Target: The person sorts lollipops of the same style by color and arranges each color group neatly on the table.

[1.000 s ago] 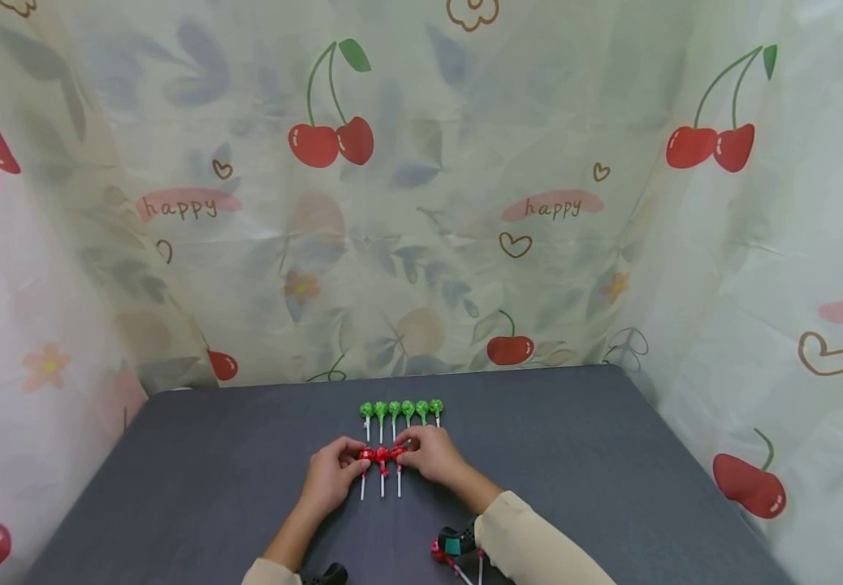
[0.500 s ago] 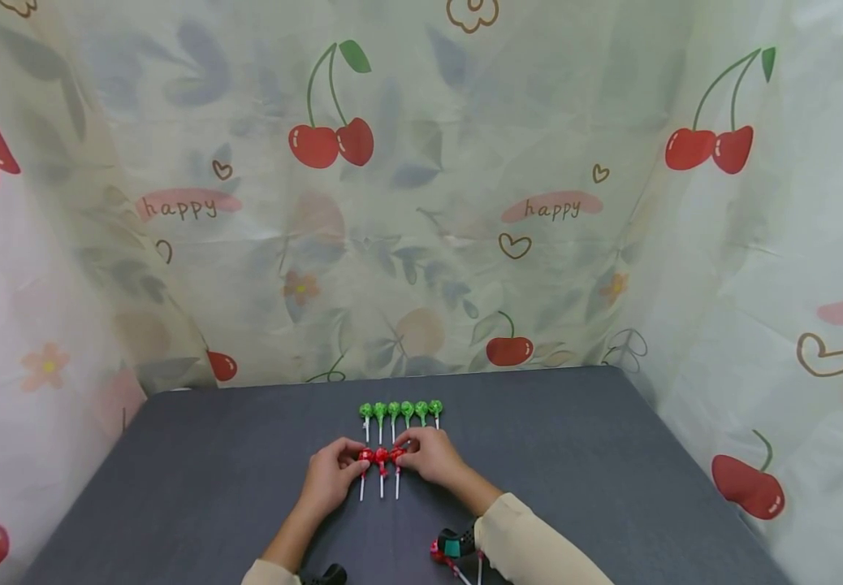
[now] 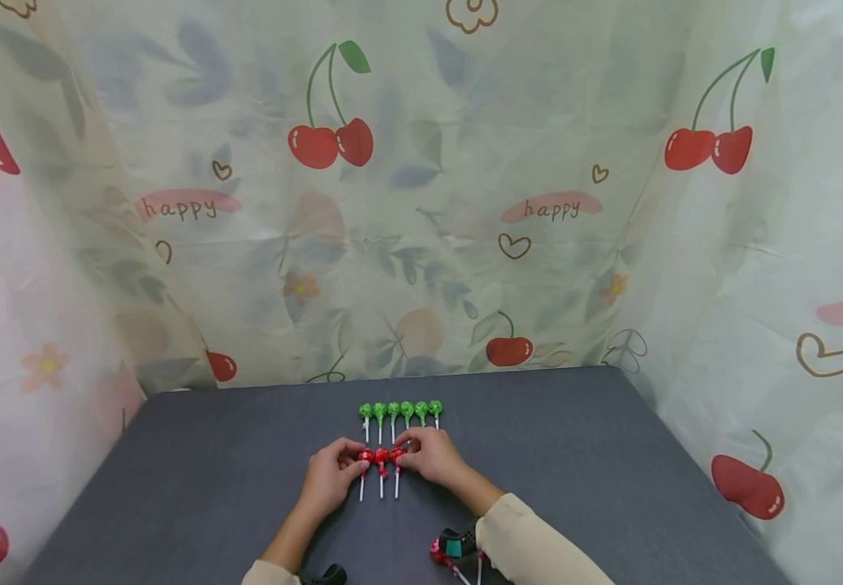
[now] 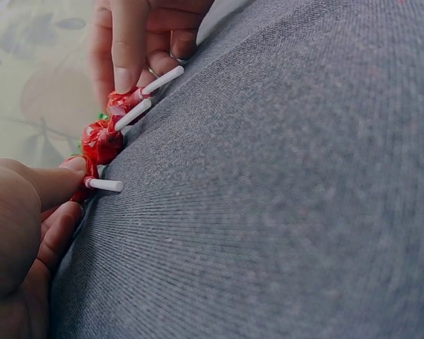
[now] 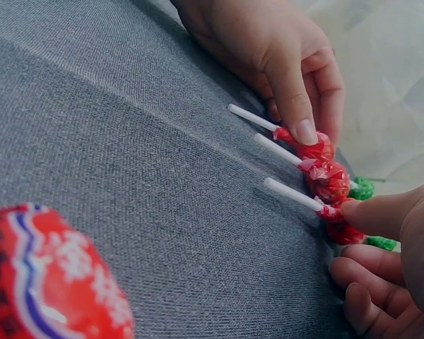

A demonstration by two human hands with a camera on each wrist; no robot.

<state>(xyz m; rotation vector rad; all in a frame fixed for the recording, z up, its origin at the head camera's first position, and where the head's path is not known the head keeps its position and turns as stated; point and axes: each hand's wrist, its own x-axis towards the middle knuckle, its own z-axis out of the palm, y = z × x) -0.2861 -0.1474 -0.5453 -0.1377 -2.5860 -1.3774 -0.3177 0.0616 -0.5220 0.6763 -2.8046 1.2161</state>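
Observation:
Three red-wrapped lollipops lie side by side on the grey cloth, white sticks toward the person. My left hand (image 3: 328,478) pinches the head of the left red lollipop (image 4: 92,173) between thumb and fingers. At the other end my right hand (image 3: 434,457) pinches the right red lollipop (image 5: 344,233) by its head. Between them sits the middle red lollipop (image 3: 381,457), which neither hand grips. Beyond the red ones runs a row of several green lollipops (image 3: 394,409), some sticks partly hidden by my right hand.
More red lollipops (image 3: 438,552) lie beside the right wrist, partly covered by the sleeve and wrist strap. One red wrapper (image 5: 53,279) looms close in the right wrist view. A grey cloth (image 3: 231,471) covers the table, with a printed curtain (image 3: 407,268) behind.

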